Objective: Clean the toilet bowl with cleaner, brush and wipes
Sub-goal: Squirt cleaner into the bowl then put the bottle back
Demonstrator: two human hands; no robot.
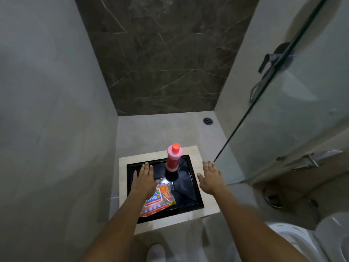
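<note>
A pink cleaner bottle with a red cap stands upright in a black square basin set in a pale stone counter. A colourful pack of wipes lies in the basin's near left part. My left hand hovers flat over the basin, fingers straight, just above and beyond the wipes pack. My right hand is spread flat over the counter to the right of the basin. Neither hand holds anything. The white toilet shows at the bottom right. No brush is in view.
A glass shower door with a metal hinge stands to the right. Behind it hangs a black hose fitting. A round floor drain lies beyond the counter. Grey walls close in on the left and back.
</note>
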